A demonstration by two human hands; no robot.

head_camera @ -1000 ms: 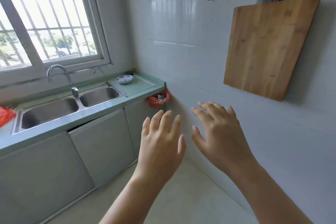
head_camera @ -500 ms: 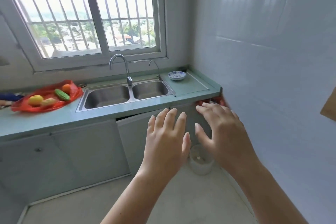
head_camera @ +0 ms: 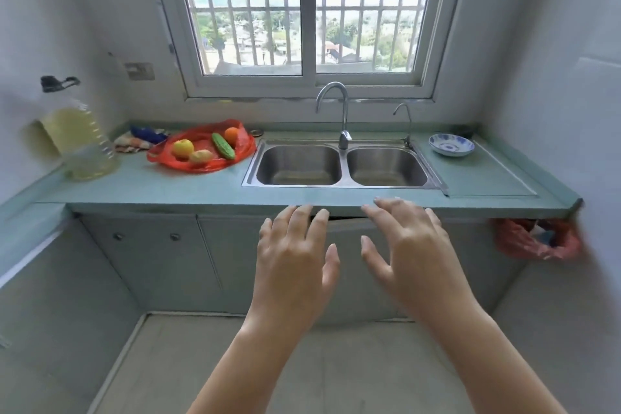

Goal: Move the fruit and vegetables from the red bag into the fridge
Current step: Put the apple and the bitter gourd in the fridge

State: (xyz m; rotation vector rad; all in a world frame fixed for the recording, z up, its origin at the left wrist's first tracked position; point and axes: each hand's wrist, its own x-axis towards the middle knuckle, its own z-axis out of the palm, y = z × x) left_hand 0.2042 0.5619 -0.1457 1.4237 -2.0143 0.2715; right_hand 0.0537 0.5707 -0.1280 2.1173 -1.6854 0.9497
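Both the left hand [head_camera: 295, 265] and the right hand [head_camera: 408, 254] hang spread and empty. The red bag [head_camera: 201, 163] lies flat, up and well left of the left hand, cradling a yellow fruit [head_camera: 183, 148], cucumber [head_camera: 223, 145] and orange [head_camera: 231, 135]. Tugging the loose plastic would likely roll them out toward the sink [head_camera: 342, 182]. No fridge is visible.

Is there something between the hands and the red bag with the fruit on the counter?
Nothing visible blocks the way. Both the left hand and right hand are open, before the counter edge; the red bag lies up-left, beside the sink.
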